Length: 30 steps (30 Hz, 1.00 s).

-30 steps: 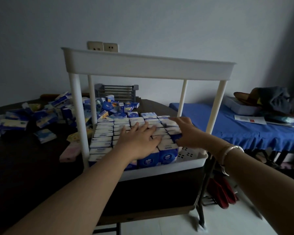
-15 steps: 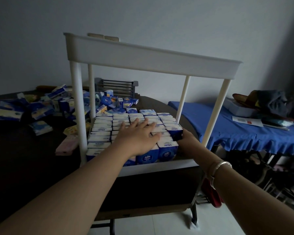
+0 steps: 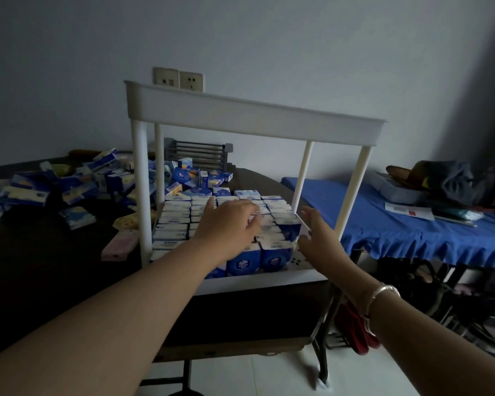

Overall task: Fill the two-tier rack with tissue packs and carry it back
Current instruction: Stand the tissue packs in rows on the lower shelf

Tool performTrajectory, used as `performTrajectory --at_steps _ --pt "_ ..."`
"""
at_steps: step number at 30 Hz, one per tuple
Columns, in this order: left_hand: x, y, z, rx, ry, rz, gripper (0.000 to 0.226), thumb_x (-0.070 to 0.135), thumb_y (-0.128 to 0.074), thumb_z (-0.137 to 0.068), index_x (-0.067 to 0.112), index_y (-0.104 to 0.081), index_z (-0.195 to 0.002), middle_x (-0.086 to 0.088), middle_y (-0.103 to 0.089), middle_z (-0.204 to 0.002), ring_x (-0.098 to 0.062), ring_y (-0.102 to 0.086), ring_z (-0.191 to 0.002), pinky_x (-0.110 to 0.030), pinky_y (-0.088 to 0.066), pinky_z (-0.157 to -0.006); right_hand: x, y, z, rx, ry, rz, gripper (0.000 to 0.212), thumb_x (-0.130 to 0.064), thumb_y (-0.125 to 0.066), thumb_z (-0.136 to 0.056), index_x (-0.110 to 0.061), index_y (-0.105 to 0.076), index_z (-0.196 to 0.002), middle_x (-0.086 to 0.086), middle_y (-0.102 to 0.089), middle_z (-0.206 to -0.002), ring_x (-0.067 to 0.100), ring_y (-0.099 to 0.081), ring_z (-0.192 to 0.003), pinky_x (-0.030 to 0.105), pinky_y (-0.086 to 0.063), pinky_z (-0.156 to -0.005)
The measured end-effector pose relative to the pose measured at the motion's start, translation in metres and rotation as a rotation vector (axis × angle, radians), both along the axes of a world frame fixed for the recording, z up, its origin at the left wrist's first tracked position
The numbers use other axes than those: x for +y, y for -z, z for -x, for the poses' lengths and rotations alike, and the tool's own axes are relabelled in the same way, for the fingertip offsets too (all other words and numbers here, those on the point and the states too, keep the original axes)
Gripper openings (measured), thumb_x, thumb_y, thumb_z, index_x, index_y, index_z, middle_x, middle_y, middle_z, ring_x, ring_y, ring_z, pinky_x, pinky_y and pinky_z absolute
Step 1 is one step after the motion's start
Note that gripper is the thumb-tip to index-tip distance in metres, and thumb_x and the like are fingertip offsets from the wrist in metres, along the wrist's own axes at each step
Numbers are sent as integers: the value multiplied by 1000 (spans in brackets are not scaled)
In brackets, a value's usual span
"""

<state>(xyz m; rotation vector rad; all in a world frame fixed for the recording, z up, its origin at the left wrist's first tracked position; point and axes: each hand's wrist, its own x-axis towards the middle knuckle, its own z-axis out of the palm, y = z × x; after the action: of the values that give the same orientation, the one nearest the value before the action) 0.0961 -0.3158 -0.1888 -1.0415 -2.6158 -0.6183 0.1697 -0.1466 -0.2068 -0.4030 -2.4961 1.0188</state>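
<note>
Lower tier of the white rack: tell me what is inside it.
The lower tier holds rows of tissue packs. The left hand rests on them and covers several; the right hand is at their right edge. A bare strip shows at the front right.

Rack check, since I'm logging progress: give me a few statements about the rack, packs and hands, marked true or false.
1. The rack's lower tier holds rows of packs. True.
2. The left hand rests on top of the packs. True.
3. The right hand holds a pack in the air. False: it is at the right side of the rows, open.
4. The rack stands on the floor. False: it stands on the table.
5. Loose packs lie left of the rack. True.
</note>
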Motion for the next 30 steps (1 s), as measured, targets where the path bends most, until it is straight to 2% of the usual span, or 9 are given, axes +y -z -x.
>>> performTrajectory --at_steps 3,5,7,9,14,19,24,28,30 --pt "-12 -17 -15 159 90 -194 29 27 -43 -98 17 -65 -116 2 -68 -115 -15 -65 -96 -40 -41 -102 -15 -14 -22 148 -53 -7 51 6 -41 -89 -20 -43 -133 -1 -51 -135 8 -57 -94 15 -48 -72" --pt "-28 -27 -27 182 148 -261 28 24 -45 -97 17 -65 -115 3 -68 -113 -10 -66 -90 -33 -53 -86 -33 -26 -35 215 -111 -41 44 2 -44 -91 -23 -49 -127 -7 -53 -132 8 -55 -109 21 -48 -91" --pt "-52 -31 -38 158 168 -315 24 22 -47 -96 19 -64 -114 7 -66 -112 2 -62 -90 -26 -54 -82 -58 -38 -44 268 -183 -52 38 -1 -46 -91 -24 -54 -120 -11 -58 -123 3 -53 -113 20 -43 -97" --pt "-81 -28 -46 70 167 -381 19 20 -51 -95 21 -66 -108 16 -64 -101 11 -59 -80 -16 -50 -77 -87 -47 -48 312 -247 -25 34 -2 -47 -91 -25 -57 -113 -14 -61 -114 -4 -56 -104 11 -44 -86" --pt "-169 -20 -43 -164 60 -591 16 16 -53 -95 22 -68 -92 10 -68 -88 0 -65 -79 -17 -52 -68 -170 -57 -34 381 -391 71 32 5 -46 -86 -17 -61 -103 -8 -66 -104 3 -60 -100 19 -48 -85" --pt "-254 1 -16 -163 -182 -633 20 18 -49 -96 29 -64 -88 11 -66 -89 -1 -62 -81 -22 -51 -73 -254 -44 -3 342 -537 157 31 3 -46 -89 -21 -60 -103 -8 -65 -107 1 -59 -103 15 -48 -86" --pt "-300 30 29 -245 -359 -683 18 19 -50 -96 31 -63 -95 12 -64 -96 0 -60 -87 -20 -50 -74 -308 -15 55 240 -559 151 29 -6 -49 -90 -25 -56 -111 -14 -59 -111 -9 -53 -103 6 -43 -79" --pt "-313 48 73 -302 -459 -672 20 19 -52 -95 28 -60 -111 10 -61 -107 -1 -57 -91 -20 -49 -74 -331 4 117 153 -404 212 29 -9 -52 -91 -23 -53 -117 -9 -57 -108 -10 -53 -74 5 -44 -57" --pt "-316 55 96 -242 -529 -628 27 18 -54 -94 26 -56 -120 9 -56 -117 -3 -54 -102 -20 -46 -80 -343 13 149 138 -337 238 31 -9 -52 -91 -22 -52 -119 -5 -57 -115 -3 -55 -84 10 -46 -68"
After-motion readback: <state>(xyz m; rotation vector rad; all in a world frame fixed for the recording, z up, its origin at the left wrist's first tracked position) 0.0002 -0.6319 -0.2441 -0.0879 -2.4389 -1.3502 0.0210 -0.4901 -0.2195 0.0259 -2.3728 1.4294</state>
